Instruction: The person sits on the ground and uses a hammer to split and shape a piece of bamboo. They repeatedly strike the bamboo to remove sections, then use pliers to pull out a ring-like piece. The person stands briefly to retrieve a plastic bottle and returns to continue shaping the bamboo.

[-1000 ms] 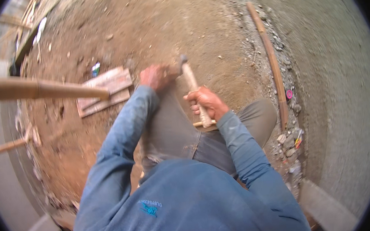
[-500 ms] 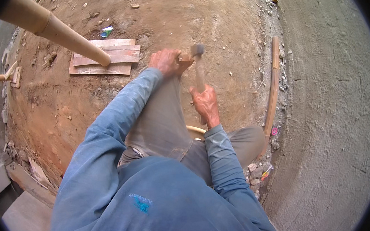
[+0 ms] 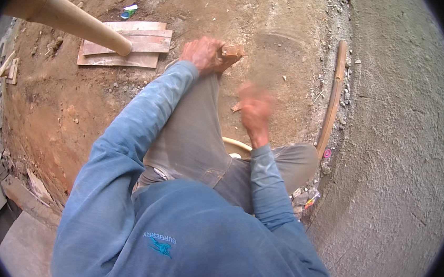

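My left hand (image 3: 203, 55), by my raised left knee, is closed around a reddish-brown block (image 3: 232, 51). The block's end sticks out to the right of my fingers; whether it is brick or wood I cannot tell. My right hand (image 3: 255, 109) is nearer to me and to the right, closed on a hammer (image 3: 272, 41) whose handle and head are smeared by fast motion. The hammer is apart from the block. A small reddish chip (image 3: 236, 107) shows just left of my right hand.
A bamboo pole (image 3: 83, 26) stands on stacked reddish boards (image 3: 144, 60) at the far left. Along the right, a strip of wood (image 3: 333, 99) lies by rubble beside a grey cement surface (image 3: 389, 124). Between my legs shows a pale curved rim (image 3: 237, 144).
The hammer has swung right, away from the block, and my right hand has shifted slightly right. My left hand still grips the block, which now sticks out further. The view has shifted a little.
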Demonstrator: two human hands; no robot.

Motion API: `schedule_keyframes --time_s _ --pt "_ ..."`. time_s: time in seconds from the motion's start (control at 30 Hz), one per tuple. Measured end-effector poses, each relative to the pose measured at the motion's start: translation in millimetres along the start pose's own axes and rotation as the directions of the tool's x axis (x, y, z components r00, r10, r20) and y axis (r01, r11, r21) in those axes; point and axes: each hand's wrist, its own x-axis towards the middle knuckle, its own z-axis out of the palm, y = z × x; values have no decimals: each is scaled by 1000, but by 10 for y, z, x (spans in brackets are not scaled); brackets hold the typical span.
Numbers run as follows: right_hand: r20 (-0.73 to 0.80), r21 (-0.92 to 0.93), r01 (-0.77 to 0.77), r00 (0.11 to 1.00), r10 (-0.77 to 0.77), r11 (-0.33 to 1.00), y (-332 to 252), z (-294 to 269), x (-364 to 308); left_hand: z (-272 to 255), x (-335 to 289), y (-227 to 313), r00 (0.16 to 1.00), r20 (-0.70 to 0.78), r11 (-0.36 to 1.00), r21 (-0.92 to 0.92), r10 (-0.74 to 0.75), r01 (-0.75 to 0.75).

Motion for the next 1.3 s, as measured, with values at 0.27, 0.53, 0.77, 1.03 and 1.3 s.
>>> schedule_keyframes --time_s 0.27,0.53,0.77,1.03,1.3 --pt "132 -131 -331 928 348 934 735 336 67 -8 65 -62 999 -4 983 177 51 -49" --pt "274 11 -415 876 396 910 680 174 72 -204 102 146 985 160 972 211 67 -101" --pt "751 455 -803 578 317 386 977 -480 279 -44 154 -40 984 112 977 148 138 -154" --pt "232 -294 -13 969 85 956 -302 -382 330 -14 169 -210 999 -7 988 149 49 -48" --pt "-232 30 462 866 -444 886 -89 61 119 8 126 -89 1000 -12 983 185 -13 15"
